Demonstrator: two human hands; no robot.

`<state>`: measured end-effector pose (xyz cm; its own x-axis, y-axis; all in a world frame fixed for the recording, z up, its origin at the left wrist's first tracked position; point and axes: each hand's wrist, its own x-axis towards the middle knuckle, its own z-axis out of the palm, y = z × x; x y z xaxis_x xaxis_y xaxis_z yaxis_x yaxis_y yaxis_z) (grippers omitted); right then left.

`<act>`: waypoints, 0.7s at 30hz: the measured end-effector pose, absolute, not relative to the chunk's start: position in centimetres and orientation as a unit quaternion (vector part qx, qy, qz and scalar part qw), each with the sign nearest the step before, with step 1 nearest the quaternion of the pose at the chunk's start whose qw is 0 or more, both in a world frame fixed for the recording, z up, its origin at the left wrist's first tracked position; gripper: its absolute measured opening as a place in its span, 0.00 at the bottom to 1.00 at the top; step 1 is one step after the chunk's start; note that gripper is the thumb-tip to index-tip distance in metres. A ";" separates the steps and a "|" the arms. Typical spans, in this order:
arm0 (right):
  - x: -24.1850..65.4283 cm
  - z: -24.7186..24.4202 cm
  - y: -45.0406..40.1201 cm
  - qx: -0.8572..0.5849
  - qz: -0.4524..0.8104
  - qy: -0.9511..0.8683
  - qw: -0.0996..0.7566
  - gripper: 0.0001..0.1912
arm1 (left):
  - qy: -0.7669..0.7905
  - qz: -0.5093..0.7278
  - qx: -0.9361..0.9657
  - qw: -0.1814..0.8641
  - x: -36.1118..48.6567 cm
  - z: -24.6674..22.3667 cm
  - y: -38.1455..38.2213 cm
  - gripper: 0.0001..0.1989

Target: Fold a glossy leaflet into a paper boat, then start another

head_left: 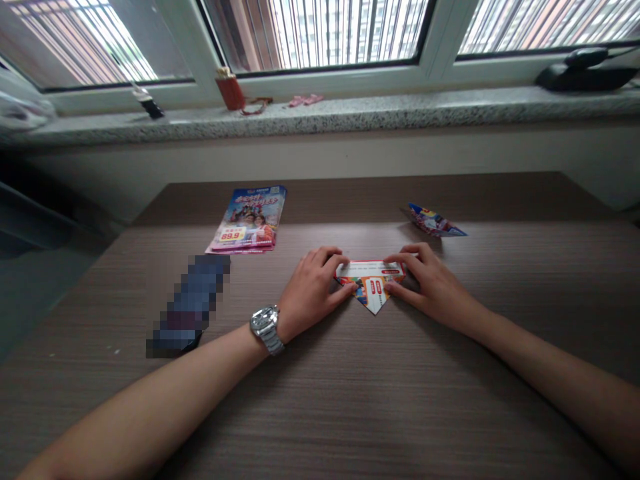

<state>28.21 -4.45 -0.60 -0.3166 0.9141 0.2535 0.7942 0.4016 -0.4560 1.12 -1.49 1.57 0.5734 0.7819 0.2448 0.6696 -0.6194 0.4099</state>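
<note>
A folded paper flyer (374, 287) lies on the brown table between my hands. It has a white band with a red edge along the top and a colourful triangle pointing toward me. My left hand (314, 285), with a silver watch (267, 328) on its wrist, holds the flyer's left end with thumb and forefinger. At the right end, my right hand (425, 283) grips it the same way, thumb on the triangle's side and forefinger on the upper band. The undersides of my fingers are hidden.
A stack of printed flyers (250, 220) lies at the back left, with a pixelated dark object (193, 307) nearer me. A folded paper piece (434, 221) stands at the back right. Beyond the table (350, 413), a stone windowsill (375, 113) carries a red-brown case (230, 90) and other small items.
</note>
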 end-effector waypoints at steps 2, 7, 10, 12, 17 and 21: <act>28.2 -0.6 -4.4 -0.530 0.125 -0.803 0.242 0.20 | 0.413 0.203 0.877 0.140 1.1 1.6 -1.5 0.16; 28.2 -0.7 -4.4 -0.532 0.124 -0.802 0.240 0.20 | 0.405 0.201 0.882 0.131 1.0 1.3 -1.5 0.23; 28.2 -0.7 -4.4 -0.533 0.126 -0.801 0.240 0.20 | 0.403 0.202 0.884 0.125 0.9 1.1 -1.5 0.23; 28.1 -0.6 -4.4 -0.533 0.129 -0.800 0.241 0.20 | 0.403 0.201 0.884 0.125 0.9 1.0 -1.5 0.24; 28.0 -0.5 -4.5 -0.525 0.133 -0.803 0.247 0.20 | 0.403 0.197 0.884 0.130 0.9 1.1 -1.5 0.22; 28.0 -0.3 -4.4 -0.517 0.128 -0.806 0.258 0.18 | 0.403 0.197 0.884 0.131 0.9 1.2 -1.5 0.22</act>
<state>28.02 -4.44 -0.33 -0.3320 0.8995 0.2839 0.7668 0.4327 -0.4741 0.89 -1.46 1.16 0.5981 0.7636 0.2433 0.6608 -0.6416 0.3895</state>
